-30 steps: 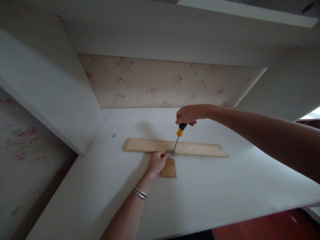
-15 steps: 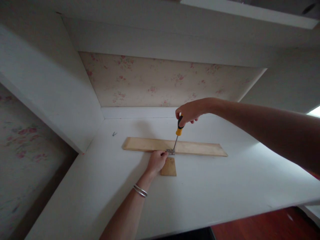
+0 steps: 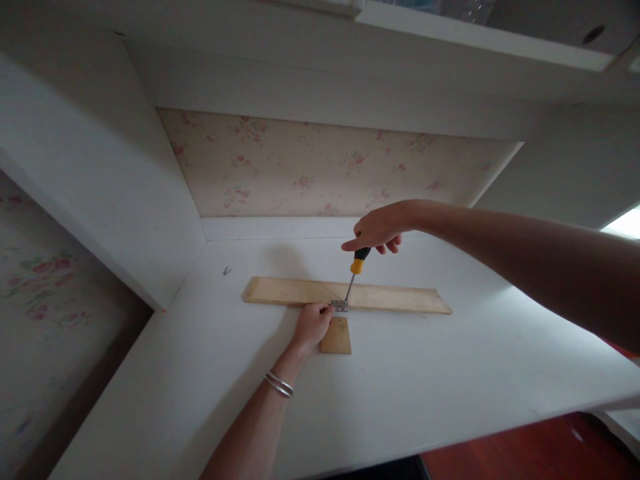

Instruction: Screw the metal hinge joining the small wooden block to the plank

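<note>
A long pale wooden board (image 3: 290, 291) lies across the white desk. On its near edge sits a small metal hinge (image 3: 340, 306). My left hand (image 3: 313, 327) is closed, its thumb and fingertips pinching the hinge's left end against the board. My right hand (image 3: 380, 228) grips the handle of a black and yellow screwdriver (image 3: 357, 265) from above, the thumb pointing left. The screwdriver leans slightly, its tip down at the hinge's right side; whether it sits in a screw is too small to tell. Just below the hinge lies a short wooden piece (image 3: 337, 337) with a small hole.
A few small screws or nails (image 3: 227, 271) lie at the back left of the white desk (image 3: 400, 380). A white side panel (image 3: 100, 167) stands at the left, and a shelf (image 3: 480, 40) overhangs the top. Flowered wallpaper (image 3: 300, 167) covers the back wall.
My right thumb has swung out to the left on the screwdriver handle, shifting the right hand's grip. The left hand stays on the hinge. The view has shifted slightly.
</note>
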A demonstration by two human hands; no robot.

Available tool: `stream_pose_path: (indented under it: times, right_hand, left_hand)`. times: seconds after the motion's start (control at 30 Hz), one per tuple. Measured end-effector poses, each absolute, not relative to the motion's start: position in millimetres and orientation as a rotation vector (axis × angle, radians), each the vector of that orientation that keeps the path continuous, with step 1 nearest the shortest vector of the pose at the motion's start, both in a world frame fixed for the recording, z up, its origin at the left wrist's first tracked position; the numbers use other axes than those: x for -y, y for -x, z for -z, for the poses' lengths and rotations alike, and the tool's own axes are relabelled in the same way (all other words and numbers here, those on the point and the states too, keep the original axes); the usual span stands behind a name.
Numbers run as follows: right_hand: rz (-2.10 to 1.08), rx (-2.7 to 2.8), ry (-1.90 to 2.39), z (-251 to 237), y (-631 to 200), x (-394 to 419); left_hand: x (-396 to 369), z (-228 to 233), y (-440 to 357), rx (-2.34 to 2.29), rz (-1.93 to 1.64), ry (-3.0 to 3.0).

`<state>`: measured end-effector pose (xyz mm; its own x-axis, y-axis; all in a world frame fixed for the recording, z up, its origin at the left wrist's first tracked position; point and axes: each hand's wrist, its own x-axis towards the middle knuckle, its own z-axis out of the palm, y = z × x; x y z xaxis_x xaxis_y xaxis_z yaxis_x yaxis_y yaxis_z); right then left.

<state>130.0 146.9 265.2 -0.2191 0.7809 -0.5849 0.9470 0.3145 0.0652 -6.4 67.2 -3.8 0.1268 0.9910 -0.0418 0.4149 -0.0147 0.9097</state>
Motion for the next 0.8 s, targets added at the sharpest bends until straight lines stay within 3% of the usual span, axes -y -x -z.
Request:
stream_pose_path:
  times: [0.17, 0.4, 0.6, 0.8]
  right_hand:
    - [0.421, -2.212, -1.384, -267.7, -131.0, -144.6]
    - [0.36, -2.133, -1.499, -269.3, -131.1, -142.2]
    - [0.499, -2.202, -1.491, -272.9, -128.9, -139.1]
    - [0.32, -2.187, -1.47, -272.2, -126.1, -140.1]
  left_hand:
    - [-67.8, 3.9, 6.4, -1.411, -0.87, -1.589]
    - [-67.5, 1.8, 7.6, -1.412, -0.865, -1.589]
    - [-66.8, 0.8, 7.7, -1.409, -0.851, -1.58]
    - [-66.9, 0.8, 8.4, -1.432, -0.824, -1.57]
